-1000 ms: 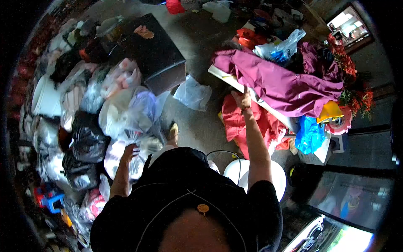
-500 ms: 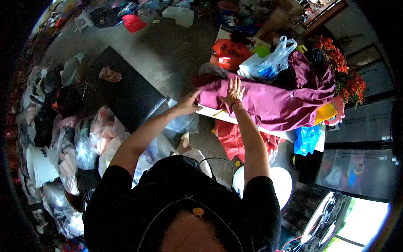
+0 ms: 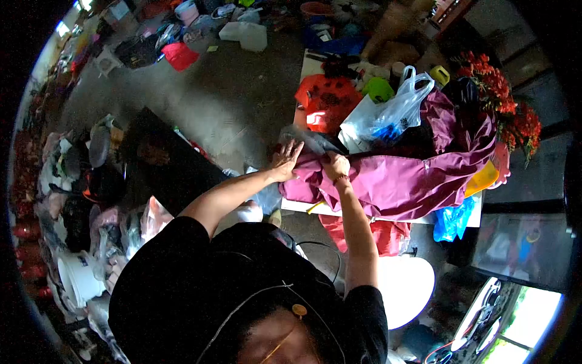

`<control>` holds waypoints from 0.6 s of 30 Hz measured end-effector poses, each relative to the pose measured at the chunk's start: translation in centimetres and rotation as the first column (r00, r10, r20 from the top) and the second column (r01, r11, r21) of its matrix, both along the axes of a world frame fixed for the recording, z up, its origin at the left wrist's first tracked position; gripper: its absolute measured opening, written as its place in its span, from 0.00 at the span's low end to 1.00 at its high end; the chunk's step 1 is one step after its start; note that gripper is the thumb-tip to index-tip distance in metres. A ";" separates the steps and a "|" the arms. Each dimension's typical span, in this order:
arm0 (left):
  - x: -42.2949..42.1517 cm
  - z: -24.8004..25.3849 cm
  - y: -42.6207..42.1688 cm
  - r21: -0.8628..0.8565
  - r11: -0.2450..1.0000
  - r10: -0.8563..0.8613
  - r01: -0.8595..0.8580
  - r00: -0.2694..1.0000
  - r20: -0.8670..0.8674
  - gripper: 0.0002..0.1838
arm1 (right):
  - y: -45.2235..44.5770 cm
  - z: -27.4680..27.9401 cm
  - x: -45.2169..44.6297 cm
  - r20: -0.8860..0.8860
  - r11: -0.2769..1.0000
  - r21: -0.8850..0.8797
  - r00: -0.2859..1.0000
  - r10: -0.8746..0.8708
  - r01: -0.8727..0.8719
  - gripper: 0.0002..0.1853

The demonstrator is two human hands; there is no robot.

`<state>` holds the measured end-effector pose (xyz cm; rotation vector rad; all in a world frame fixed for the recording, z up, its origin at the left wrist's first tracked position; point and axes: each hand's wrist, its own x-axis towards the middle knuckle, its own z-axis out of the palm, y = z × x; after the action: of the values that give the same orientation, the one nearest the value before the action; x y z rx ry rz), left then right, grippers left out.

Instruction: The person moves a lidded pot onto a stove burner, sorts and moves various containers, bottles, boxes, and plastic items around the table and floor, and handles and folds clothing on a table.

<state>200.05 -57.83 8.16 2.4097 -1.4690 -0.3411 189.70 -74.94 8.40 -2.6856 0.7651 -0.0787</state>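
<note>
A purple cloth is spread along the near side of a white-edged table. At its left end my left hand rests on it with the fingers spread. My right hand is closed on the cloth's upper edge, a short way to the right. A greyish clear plastic bag lies just beyond both hands. Behind the cloth are a red bag and a whitish plastic bag with something blue inside.
Red cloth and a blue bag hang at the table's near edge. A white round stool stands near my right arm. Filled bags, a white bucket and a dark box are at the left. Red flowers stand at right.
My left hand has come from the lower left onto the cloth's left end. My right hand has closed on the cloth. The cloth's upper edge is drawn nearer, and the view has shifted.
</note>
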 end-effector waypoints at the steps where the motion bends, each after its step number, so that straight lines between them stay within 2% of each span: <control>1: 0.2 0.5 -0.6 0.000 1.000 0.022 -0.022 1.000 -0.021 0.59 | -0.1 0.1 -0.5 0.090 0.999 -0.027 0.996 -0.019 0.022 0.14; 2: 0.4 1.3 -1.2 -0.001 0.999 0.042 -0.042 0.998 -0.044 0.59 | -0.8 -0.8 -0.8 0.121 0.999 -0.038 0.993 -0.017 0.021 0.13; 5: 1.5 2.0 -3.1 -0.045 0.999 0.013 -0.013 1.000 -0.019 0.59 | -0.3 1.1 -2.6 0.137 0.996 -0.004 0.987 -0.088 0.089 0.12; 6: 2.1 0.6 -3.7 -0.045 0.999 -0.005 0.004 1.000 -0.019 0.59 | 0.6 3.1 -3.0 0.177 0.997 0.000 0.981 -0.076 0.077 0.12; 8: 3.5 -2.6 -5.1 -0.099 0.985 -0.142 0.142 0.990 0.005 0.58 | 1.1 1.4 -3.8 0.105 0.987 0.070 0.983 -0.150 0.143 0.13; 9: 3.5 0.2 -5.1 0.007 0.986 -0.167 0.167 0.985 0.032 0.57 | 1.7 1.5 -3.9 0.035 0.976 0.069 0.977 -0.210 0.208 0.14; 10: 3.9 0.0 -5.8 0.078 0.978 -0.196 0.193 0.980 0.039 0.56 | 2.0 1.6 -3.8 -0.030 0.960 0.059 0.962 -0.271 0.272 0.16; 11: 4.2 -1.1 -6.5 -0.103 0.966 -0.238 0.236 0.971 -0.012 0.50 | 2.2 1.2 -4.2 0.055 0.932 0.137 0.937 -0.344 0.335 0.16; 12: 4.8 -2.4 -7.2 -0.130 0.959 -0.261 0.254 0.964 -0.044 0.44 | 2.4 0.5 -4.3 0.132 0.899 0.220 0.901 -0.413 0.380 0.17; 13: 5.2 -1.0 -7.7 -0.156 0.950 -0.285 0.271 0.956 -0.075 0.38 | 3.0 1.6 -4.2 0.184 0.836 0.367 0.850 -0.494 0.407 0.17; 14: 5.6 0.4 -8.1 -0.029 0.959 -0.283 0.282 0.955 -0.084 0.31 | 3.0 1.7 -4.0 0.154 0.845 0.320 0.857 -0.492 0.428 0.16; 16: 6.9 -9.4 -11.0 -0.163 0.910 -0.407 0.381 0.895 -0.183 0.19 | 3.2 3.1 -3.7 0.168 0.881 0.246 0.878 -0.449 0.404 0.15; 17: 7.2 -4.6 -10.7 -0.260 0.878 -0.466 0.401 0.841 -0.274 0.18 | 3.7 4.5 -3.4 0.270 0.822 0.393 0.803 -0.531 0.411 0.10; 18: 7.4 0.0 -10.4 -0.357 0.842 -0.523 0.404 0.775 -0.356 0.16 | 3.5 3.7 -3.8 0.332 0.793 0.431 0.741 -0.584 0.431 0.10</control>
<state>207.43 -68.23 8.12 1.5883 -1.7398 -0.7044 185.94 -71.42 12.06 -1.9493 1.2158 -0.6337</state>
